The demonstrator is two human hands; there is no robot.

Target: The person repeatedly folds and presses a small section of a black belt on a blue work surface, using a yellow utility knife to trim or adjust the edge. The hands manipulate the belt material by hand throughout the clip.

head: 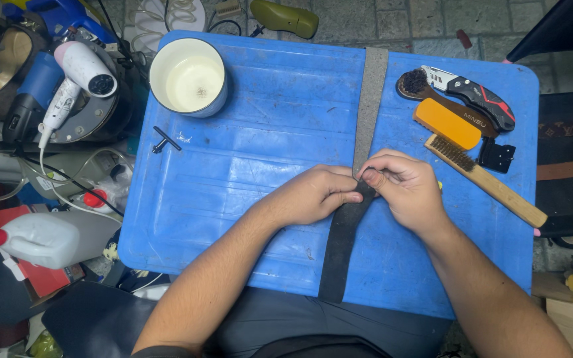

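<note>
Strap: I see a long strap [356,199] lying down the middle of the blue table [253,166], pale grey in its far half, dark and nearly black in its near half, the near end reaching the table's front edge.
Left hand: my left hand [313,195] rests on the table beside the strap, fingers curled together, thumb and fingertips pinched on the strap where grey meets dark.
Right hand: my right hand [402,185] meets it from the other side, fingers closed on the same spot; the two hands touch.
Hidden: the hands cover the colour change in the strap, so I cannot tell how it joins.
Right of the strap: a wooden wire brush [482,179], an orange block [447,123], a round dark brush [418,83], a folding utility knife [475,96] and a small black clip [497,156], all apart from the strap.
Left of the strap: a white cup [188,76] at the table's far corner, a small black key-shaped tool [165,139] near it.
Beyond the table's left edge: a hair dryer [77,76], a white bottle with a red cap [41,238].
</note>
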